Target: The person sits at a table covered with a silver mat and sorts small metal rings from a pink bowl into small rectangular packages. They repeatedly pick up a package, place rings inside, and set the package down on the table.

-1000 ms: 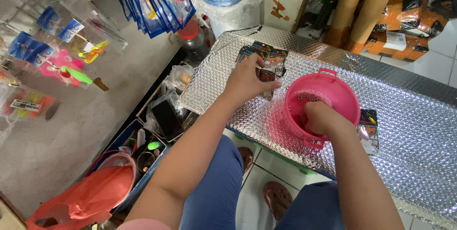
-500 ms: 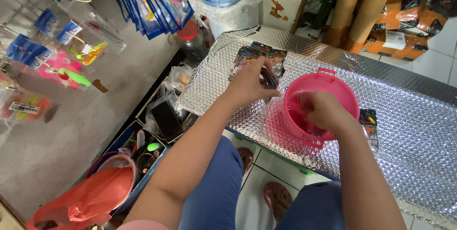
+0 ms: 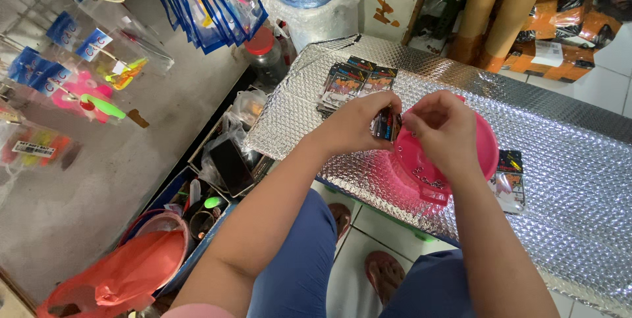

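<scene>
**Small packet pinched between both hands over the pink tub**

Object in hand: one small dark packet [image 3: 386, 124], flat, held upright. Left hand [image 3: 355, 124] has thumb and fingers pressed together on its left edge. Right hand [image 3: 444, 127] meets it from the other side; its fingertips are bunched at the packet's top corner, but whether they pinch the packet itself or something tiny at its mouth cannot be told.

Directly below the grip and slightly right: one round pink tub [image 3: 454, 160], partly covered by the right hand. On its floor lie several small metal pieces [image 3: 424, 176], too small to count reliably; at least four.

Beyond the grip, away from the body: a fanned stack of flat printed packets [image 3: 352, 81], roughly five or six, overlapping so the count is uncertain. Right of the tub: one more packet [image 3: 508, 174], lying flat by itself.

All of this sits on a silver bubble-foil sheet [image 3: 566, 160] covering the work surface.

Progress, judged: the stack appears to be still waiting, the lone packet to the right possibly finished, and loose pieces remain in the tub. Looks early to middle in the batch.

Left of the grip, floor level: one orange basin [image 3: 125, 275], clear bags of clutter, hanging blue-carded packs [image 3: 210, 2].
</scene>
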